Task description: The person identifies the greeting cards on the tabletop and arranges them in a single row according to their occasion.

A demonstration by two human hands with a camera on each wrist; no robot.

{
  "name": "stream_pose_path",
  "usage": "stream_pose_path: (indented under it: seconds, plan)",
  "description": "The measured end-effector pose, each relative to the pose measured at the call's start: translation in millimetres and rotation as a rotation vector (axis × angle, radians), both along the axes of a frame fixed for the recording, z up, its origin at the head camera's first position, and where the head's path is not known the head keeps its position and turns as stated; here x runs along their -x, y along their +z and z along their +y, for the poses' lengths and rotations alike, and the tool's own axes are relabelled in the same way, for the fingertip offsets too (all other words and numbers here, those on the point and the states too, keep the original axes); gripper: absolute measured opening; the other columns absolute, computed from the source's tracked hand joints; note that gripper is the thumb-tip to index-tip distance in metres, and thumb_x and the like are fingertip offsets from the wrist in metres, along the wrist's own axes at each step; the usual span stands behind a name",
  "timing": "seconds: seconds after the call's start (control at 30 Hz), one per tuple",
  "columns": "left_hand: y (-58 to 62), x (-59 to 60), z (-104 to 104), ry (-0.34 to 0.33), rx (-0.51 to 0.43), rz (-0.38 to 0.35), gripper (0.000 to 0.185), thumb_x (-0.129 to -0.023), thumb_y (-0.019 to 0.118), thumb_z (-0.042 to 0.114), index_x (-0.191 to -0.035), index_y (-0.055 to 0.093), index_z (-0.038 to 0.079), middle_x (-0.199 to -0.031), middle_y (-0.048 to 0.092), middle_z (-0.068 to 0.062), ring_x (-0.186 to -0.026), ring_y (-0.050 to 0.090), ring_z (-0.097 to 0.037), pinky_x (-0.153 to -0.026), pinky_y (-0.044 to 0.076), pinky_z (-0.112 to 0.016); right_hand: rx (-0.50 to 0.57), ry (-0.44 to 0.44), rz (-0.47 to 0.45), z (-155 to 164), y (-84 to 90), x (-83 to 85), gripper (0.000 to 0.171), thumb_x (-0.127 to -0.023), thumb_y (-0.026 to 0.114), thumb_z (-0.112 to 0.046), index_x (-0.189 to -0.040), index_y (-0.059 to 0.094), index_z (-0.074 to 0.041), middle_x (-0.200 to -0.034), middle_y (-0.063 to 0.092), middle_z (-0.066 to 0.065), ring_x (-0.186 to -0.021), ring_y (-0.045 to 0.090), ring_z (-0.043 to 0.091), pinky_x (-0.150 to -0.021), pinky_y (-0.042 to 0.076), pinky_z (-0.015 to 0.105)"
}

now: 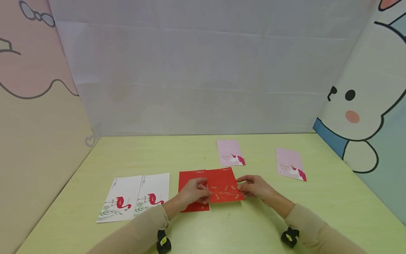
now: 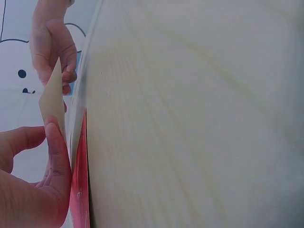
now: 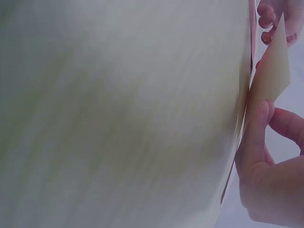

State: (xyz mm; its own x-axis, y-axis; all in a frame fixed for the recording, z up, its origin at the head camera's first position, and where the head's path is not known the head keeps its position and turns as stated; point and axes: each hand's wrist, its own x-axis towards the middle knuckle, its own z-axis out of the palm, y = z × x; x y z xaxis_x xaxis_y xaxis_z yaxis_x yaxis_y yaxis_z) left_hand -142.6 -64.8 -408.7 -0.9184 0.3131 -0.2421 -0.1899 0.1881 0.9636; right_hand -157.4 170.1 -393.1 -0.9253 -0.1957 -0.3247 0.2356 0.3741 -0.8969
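Both hands pinch one red envelope (image 1: 223,186) lifted slightly off the green table (image 1: 253,225): the left hand (image 1: 194,192) curls on its left edge, the right hand (image 1: 255,187) on its right. Just left of it lies another red envelope (image 1: 190,188); farther left, two flamingo cards (image 1: 134,197); beyond, two pink envelopes (image 1: 229,152).

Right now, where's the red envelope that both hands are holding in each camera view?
Head: red envelope low centre, between left hand and right hand.
Left wrist: pale underside at left.
Right wrist: pale underside at upper right.
Shared landmark: green table.
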Motion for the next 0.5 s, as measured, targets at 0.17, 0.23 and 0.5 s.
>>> stream_pose_path:
  seconds: [0.17, 0.23, 0.5]
  plan:
    - [-0.4, 0.1, -0.5, -0.012, 0.031, 0.002, 0.063, -0.08, 0.066, 0.012, -0.131, 0.034, -0.005, -0.072, 0.06, -0.009, -0.05, 0.058, -0.016, -0.053, 0.051, -0.029, 0.009, 0.006, 0.001, -0.2, -3.8, 1.8, 0.031, -0.083, 0.058, -0.007, -0.11, 0.052, 0.007, -0.079, 0.057, 0.009, -0.063, 0.055, 0.018, -0.061, 0.051, 0.03]
    - [0.1, -0.8, -0.8, -0.017, 0.047, 0.005, 0.064, -0.079, 0.066, 0.013, -0.131, 0.034, -0.004, -0.071, 0.06, -0.009, -0.049, 0.058, -0.016, -0.052, 0.051, -0.029, 0.012, 0.01, 0.001, -0.1, -4.6, 1.8, 0.031, -0.083, 0.057, -0.006, -0.11, 0.052, 0.007, -0.078, 0.057, 0.009, -0.063, 0.055, 0.018, -0.061, 0.051, 0.03]
    - [-0.3, -1.6, -0.7, -0.021, 0.08, 0.016, 0.063, -0.079, 0.067, 0.014, -0.13, 0.035, -0.004, -0.073, 0.057, -0.01, -0.048, 0.057, -0.016, -0.049, 0.05, -0.029, 0.0, 0.019, 0.004, -1.7, -2.9, -0.2, 0.03, -0.082, 0.057, -0.003, -0.109, 0.051, 0.008, -0.077, 0.056, 0.01, -0.062, 0.055, 0.017, -0.06, 0.051, 0.03]
